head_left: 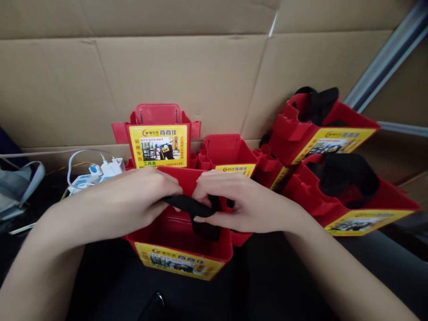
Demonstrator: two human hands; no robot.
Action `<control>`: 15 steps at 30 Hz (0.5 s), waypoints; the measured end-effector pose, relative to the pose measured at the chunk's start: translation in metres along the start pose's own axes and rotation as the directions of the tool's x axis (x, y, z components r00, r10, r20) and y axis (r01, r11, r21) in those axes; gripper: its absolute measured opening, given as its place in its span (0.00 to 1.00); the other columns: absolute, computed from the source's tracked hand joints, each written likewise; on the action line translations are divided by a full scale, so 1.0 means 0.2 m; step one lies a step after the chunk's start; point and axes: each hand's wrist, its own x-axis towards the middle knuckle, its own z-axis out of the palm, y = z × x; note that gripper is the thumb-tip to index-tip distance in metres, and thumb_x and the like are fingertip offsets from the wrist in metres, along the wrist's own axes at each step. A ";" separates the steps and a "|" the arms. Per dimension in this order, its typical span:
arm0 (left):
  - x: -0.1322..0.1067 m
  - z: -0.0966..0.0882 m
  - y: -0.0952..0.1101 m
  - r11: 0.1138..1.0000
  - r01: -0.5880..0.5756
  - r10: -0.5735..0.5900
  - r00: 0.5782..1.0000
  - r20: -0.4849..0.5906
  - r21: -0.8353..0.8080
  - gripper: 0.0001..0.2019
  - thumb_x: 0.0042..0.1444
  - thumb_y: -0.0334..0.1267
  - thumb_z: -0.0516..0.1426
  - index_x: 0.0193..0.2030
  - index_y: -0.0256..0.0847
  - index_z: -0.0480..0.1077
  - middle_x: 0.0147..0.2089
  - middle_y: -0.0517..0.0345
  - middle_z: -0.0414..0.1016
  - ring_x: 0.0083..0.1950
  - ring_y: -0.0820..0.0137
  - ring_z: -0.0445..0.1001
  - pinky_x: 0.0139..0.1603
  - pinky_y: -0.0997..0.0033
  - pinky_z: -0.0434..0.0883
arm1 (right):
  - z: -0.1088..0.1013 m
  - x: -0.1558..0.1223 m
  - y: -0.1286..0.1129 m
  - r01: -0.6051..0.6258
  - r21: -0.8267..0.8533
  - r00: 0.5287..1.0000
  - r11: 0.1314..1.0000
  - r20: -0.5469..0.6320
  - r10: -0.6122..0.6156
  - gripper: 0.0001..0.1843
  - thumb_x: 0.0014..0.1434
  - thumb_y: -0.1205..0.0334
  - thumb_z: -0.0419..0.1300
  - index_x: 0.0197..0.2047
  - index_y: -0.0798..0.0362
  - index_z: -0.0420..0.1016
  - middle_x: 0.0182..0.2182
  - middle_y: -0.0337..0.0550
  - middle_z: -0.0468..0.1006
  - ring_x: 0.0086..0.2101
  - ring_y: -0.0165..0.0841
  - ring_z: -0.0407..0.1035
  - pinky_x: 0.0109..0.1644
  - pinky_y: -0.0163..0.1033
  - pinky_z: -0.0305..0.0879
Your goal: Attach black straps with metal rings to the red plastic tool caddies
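Fingers of the left hand curl closed on the black strap, their tips partly hidden; the strap crosses above the front red box and dips inside it toward the right. The right hand pinches it between thumb and bent fingers. Good handling likely means keeping the left grip firm and the strap flat, while the right guides it without twisting.

Counting left to right: one white power strip; at least six boxes, namely one back-left box, the front one, two centre boxes and two right-hand boxes; at least three straps, one gripped, two in the right-hand boxes.
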 end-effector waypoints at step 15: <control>0.10 0.13 0.00 0.992 0.122 -0.122 0.993 0.003 0.015 0.10 0.51 0.29 0.52 0.36 0.40 0.74 0.34 0.54 0.77 0.35 0.67 0.75 0.38 0.70 0.70 | 0.02 0.03 0.00 -0.208 0.011 0.976 0.978 0.074 0.207 0.12 0.59 0.56 0.56 0.29 0.54 0.62 0.24 0.34 0.65 0.26 0.24 0.58 0.32 0.31 0.56</control>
